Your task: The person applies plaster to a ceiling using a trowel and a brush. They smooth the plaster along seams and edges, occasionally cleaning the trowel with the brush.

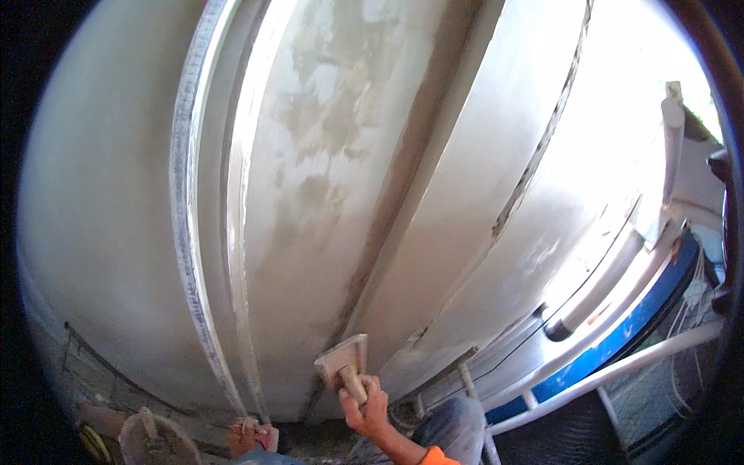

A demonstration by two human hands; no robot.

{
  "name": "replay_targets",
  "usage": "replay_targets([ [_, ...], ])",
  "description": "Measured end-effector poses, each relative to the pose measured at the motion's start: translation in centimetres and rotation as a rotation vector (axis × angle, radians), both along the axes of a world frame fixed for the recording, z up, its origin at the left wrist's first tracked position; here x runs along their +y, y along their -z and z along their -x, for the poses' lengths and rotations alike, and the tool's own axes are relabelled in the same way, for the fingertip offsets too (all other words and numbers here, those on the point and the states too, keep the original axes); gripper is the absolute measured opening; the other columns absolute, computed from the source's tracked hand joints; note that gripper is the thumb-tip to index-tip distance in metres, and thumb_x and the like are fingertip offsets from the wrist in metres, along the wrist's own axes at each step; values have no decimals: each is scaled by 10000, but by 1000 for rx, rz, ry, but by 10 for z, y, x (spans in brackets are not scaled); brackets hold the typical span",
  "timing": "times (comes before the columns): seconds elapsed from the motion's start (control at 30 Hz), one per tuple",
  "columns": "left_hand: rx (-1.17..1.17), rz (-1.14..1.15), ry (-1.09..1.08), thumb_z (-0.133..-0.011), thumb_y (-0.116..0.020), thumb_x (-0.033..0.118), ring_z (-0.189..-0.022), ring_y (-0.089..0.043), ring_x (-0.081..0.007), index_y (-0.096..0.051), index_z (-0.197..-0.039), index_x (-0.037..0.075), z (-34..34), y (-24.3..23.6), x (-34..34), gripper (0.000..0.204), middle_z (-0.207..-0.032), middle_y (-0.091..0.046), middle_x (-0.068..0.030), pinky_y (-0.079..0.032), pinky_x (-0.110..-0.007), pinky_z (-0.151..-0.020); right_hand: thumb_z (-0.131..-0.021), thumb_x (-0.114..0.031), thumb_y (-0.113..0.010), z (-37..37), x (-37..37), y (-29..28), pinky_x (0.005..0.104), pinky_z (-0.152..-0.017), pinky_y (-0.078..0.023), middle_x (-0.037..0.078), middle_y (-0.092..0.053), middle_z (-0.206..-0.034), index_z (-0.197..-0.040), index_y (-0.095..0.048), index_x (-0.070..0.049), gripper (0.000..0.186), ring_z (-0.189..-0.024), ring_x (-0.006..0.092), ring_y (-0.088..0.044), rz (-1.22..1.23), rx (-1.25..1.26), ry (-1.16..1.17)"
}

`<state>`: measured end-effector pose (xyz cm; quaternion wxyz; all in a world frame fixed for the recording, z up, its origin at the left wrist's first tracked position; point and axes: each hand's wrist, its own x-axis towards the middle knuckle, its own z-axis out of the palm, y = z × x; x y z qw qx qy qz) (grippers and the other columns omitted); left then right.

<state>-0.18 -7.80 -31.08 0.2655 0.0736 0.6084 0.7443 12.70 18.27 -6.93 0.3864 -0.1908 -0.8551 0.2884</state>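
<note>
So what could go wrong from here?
The right hand holds a float close to the dark strip; its edge might scrape that surface.

The left hand, at a reddish block, is near the foot of the metal strip and could knock it.

The ragged crack farther right might crumble if bumped.

The wall [298, 240] looked smooth and matt, with darker, damp-looking blotches.
The long strip [183, 147] looked like scuffed metal; the hand float [333, 362] had a dull plate and wood-like handle [353, 384]; the orange sleeve [435, 456] was matt cloth, the railing [612, 373] smooth.
</note>
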Motion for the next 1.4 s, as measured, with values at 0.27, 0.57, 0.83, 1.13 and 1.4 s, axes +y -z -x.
replay_targets([
  [0.27,683,-798,127,-1062,-544,405,-943,-742,-362,-604,-882,69,7,-240,91,386,-787,-643,-88,-455,-571,-1098,-1058,-467,-524,27,7,-9,367,-709,-528,62,-581,-993,-1140,-554,-29,447,-840,196,-594,1222,56,-164],
  [0.57,845,-690,-304,-1053,-518,265,-710,-657,-202,-543,-965,8,56,-336,113,272,-781,-663,-119,-498,-518,-1051,-945,-516,-650,-65,32,-78,465,-743,-506,136,-610,-780,-1053,-671,-61,468,-761,302,-573,401,-468,-317],
  [0.83,527,-444,343,-1010,-639,117,-682,-690,-215,-652,-979,-25,37,-341,90,146,-886,-720,-171,-571,-336,-705,-1071,-313,-509,-44,96,-198,265,-499,-453,-5,-529,-807,-1038,-547,-99,220,-606,104,-527,472,444,10],
  [1.13,460,88,576,-963,-701,168,-743,-729,-155,-709,-1056,20,25,-300,62,176,-915,-740,-86,-562,-289,-683,-1078,-354,-524,2,120,-280,274,-549,-408,6,-522,-742,-944,-574,-30,354,-602,92,-475,122,536,186],
  [1.4,366,337,552,-958,-716,254,-657,-695,-142,-724,-1068,38,27,-284,47,242,-815,-735,-79,-541,-295,-642,-1049,-320,-575,52,150,-349,382,-645,-473,94,-578,-765,-1001,-598,9,334,-668,213,-569,-211,601,345],
])
